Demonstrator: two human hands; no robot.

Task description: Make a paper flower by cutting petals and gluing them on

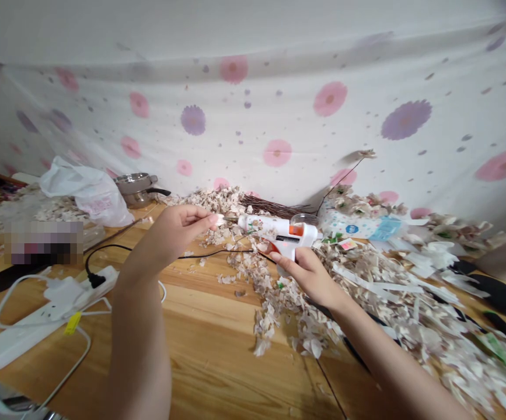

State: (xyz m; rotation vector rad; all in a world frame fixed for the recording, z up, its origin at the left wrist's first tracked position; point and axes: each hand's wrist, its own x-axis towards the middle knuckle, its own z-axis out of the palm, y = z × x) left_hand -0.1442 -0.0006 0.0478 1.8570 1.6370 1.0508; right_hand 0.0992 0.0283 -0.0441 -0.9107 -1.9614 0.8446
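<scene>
My right hand grips a white hot glue gun by its handle, with the orange trigger area showing and the metal nozzle pointing left. My left hand pinches a small pale petal between thumb and fingertips, right at the nozzle tip. A thin black cord runs from the gun leftward, passing behind my left wrist to a plug. Scattered cream-and-pink paper petals lie under both hands.
A white power strip with white cables lies on the wooden table at the left. Behind are a plastic bag, a metal pot, brown twigs and a tissue box. Dark objects lie at right; a floral cloth hangs behind.
</scene>
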